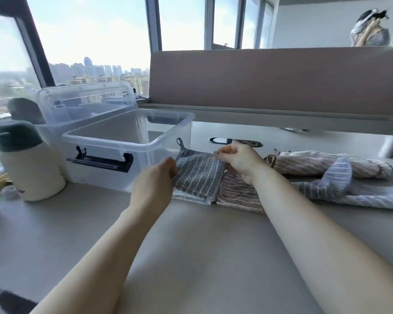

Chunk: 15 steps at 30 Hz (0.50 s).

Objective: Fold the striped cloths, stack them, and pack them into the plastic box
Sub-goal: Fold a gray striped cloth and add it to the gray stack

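Note:
A folded grey striped cloth (196,175) with a hanging loop lies on the table, just right of the clear plastic box (132,141). My left hand (154,180) pinches its left edge and my right hand (238,159) pinches its upper right corner. Beside it, partly under my right wrist, lies a folded brown striped cloth (238,193). Further right are two loose cloths: a tan striped cloth (322,164) and a blue striped cloth (349,189) draped over it. The box stands open with nothing visible inside.
The box's clear lid (84,103) leans behind it. A cream bottle with a dark cap (27,164) stands at the left. A brown divider panel (277,80) runs along the back of the grey table (191,245). A cable port (236,141) sits behind my right hand.

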Each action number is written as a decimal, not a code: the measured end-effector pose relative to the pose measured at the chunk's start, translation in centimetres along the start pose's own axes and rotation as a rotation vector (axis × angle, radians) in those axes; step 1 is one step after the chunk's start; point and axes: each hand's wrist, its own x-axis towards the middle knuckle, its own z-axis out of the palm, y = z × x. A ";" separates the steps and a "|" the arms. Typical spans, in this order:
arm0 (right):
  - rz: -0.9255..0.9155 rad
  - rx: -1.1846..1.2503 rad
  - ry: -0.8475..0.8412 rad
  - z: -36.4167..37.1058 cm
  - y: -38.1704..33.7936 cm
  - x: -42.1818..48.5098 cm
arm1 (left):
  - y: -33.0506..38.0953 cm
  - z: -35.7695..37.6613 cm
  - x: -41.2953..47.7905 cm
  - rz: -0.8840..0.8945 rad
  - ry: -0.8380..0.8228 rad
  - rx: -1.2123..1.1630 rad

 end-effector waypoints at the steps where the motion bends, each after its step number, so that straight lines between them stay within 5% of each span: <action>1: 0.021 0.002 -0.023 0.1 0.2 0.2 | 0.1 0.2 -0.1 0.016 -0.012 0.054; 9: -0.056 -0.281 0.098 1.1 2.1 1.6 | 1.2 0.6 0.5 0.129 -0.084 0.404; 15: -0.114 -0.723 0.091 1.7 2.6 1.4 | 1.9 0.8 0.1 0.124 -0.104 0.633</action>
